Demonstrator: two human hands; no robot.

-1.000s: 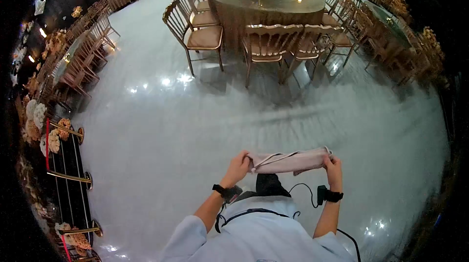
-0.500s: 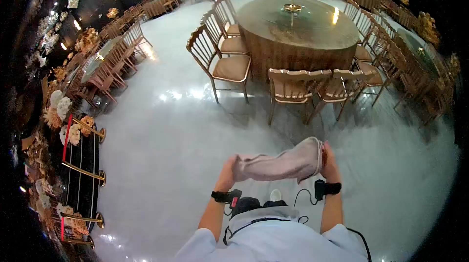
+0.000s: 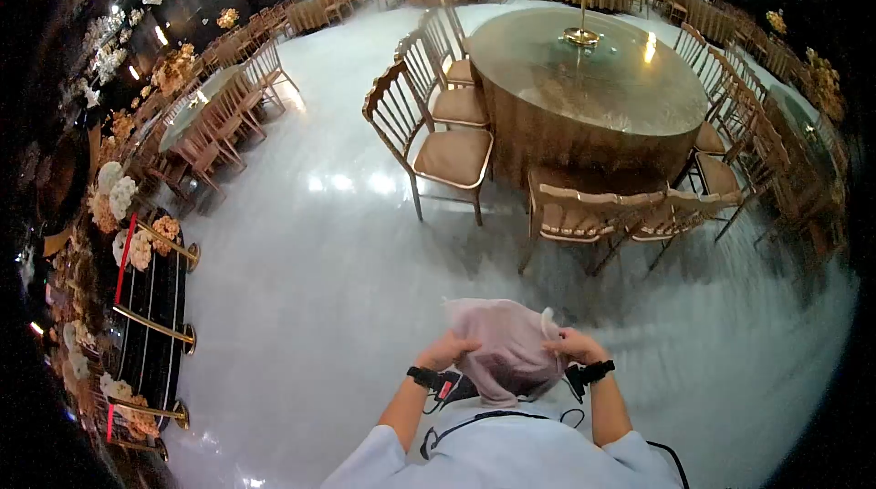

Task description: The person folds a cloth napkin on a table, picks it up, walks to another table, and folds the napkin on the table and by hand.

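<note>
A pinkish-grey cloth (image 3: 505,343) hangs bunched between my hands, low in front of my body. My left hand (image 3: 447,351) pinches its left side, thumb laid on top. On the opposite side my right hand (image 3: 575,346) grips the cloth near a pale rolled edge. Lower folds droop toward my lap and hide part of it. Each wrist wears a black strap with a small device and a cable.
Ahead stands a round table (image 3: 511,60) with a glass top and a gold flower stand (image 3: 581,36). Wooden chairs (image 3: 452,156) surround it, the nearest backs (image 3: 598,215) facing me. To the left are gold rope posts (image 3: 187,339) beside dark steps and flowers. Glossy pale floor (image 3: 319,306) lies between.
My hands have come closer together and lower, so the cloth went from stretched sideways to bunched and hanging. The table and chairs now appear nearer and slightly further right.
</note>
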